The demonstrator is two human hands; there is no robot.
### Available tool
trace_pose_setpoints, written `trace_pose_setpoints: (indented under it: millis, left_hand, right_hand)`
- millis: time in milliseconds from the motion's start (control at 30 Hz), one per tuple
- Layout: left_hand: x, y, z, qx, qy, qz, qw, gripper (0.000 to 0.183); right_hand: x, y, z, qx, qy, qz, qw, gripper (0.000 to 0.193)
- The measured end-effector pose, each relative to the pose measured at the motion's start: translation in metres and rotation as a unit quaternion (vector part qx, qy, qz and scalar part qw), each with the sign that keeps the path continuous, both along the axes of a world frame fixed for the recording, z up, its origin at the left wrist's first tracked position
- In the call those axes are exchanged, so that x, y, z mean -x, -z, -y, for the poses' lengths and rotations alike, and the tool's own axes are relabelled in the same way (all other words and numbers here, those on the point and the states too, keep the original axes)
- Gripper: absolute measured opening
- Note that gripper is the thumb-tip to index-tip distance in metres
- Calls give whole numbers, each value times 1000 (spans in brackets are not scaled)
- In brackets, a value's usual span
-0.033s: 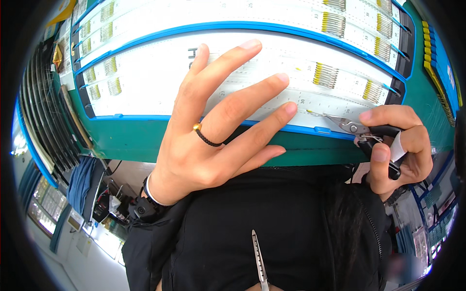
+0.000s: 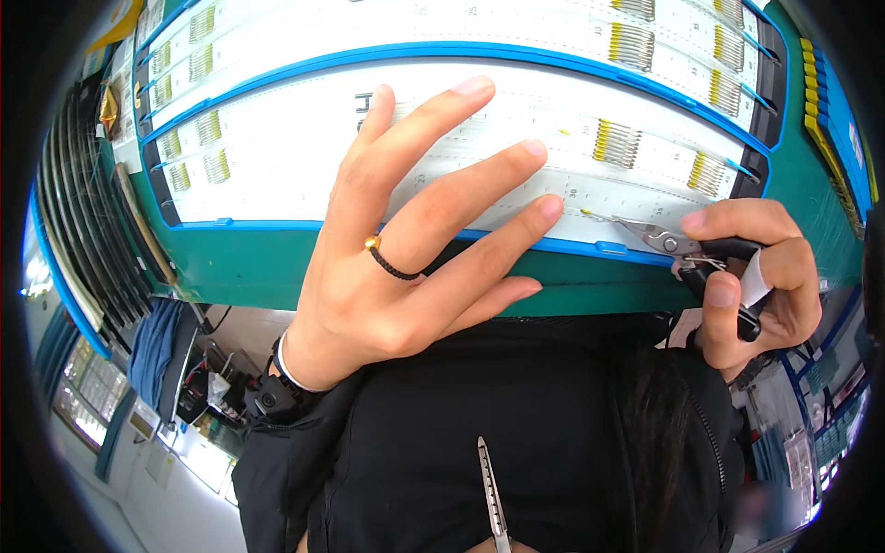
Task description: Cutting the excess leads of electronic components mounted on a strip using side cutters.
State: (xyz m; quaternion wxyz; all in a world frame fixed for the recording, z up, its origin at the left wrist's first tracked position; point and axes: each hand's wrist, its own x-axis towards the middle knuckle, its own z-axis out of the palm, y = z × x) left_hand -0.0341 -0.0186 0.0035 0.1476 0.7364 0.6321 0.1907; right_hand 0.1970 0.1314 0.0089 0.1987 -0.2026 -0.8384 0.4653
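Observation:
My left hand (image 2: pixel 415 240) is spread over a white printed panel (image 2: pixel 267 184) with a blue edge, its fingers apart and nothing held in them. My right hand (image 2: pixel 765 276) is closed around small pliers (image 2: pixel 673 241) with silver jaws and black handles. The jaws point left over the panel's near edge, their tips beside a thin, yellow-ended pin (image 2: pixel 587 213). Whether the jaws grip that pin is too small to tell. Just beyond lie a row of yellow-topped wire pins (image 2: pixel 616 144) and a second pin row (image 2: pixel 706 173). Part of the panel is hidden under my left hand.
A second blue-edged panel (image 2: pixel 369 37) with more pin rows lies farther back. Dark curved-edged panels (image 2: pixel 83 212) stand stacked at left. Blue and yellow panels (image 2: pixel 843 138) are piled at right. The green table (image 2: pixel 240 267) ends close to my body.

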Motion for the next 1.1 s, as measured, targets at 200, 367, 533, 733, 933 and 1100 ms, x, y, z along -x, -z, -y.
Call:
trace_pose_setpoints:
  millis: [200,367,533,733,933,1100]
  left_hand:
    - [0,5,-2,-14,-3,-22,1000,50]
    - [0,8,-3,-10,-13,-18,1000,48]
    - [-2,11,-1,-38,-26,-18,999,47]
    - [-4,7,-4,-21,-30,-17,999,45]
    - [-3,9,-3,-17,-29,-12,999,44]
    - [0,5,-2,-5,-23,-15,1000,45]
  right_hand:
    - [1,0,-1,41,21,-19,999,17]
    - [1,2,-1,33,23,-13,999,17]
    - [2,2,-5,26,-6,-27,999,18]
    - [1,3,-6,43,-14,-34,998,19]
    - [-1,5,-7,32,-15,-29,999,22]
    - [0,7,-6,43,16,-49,998,28]
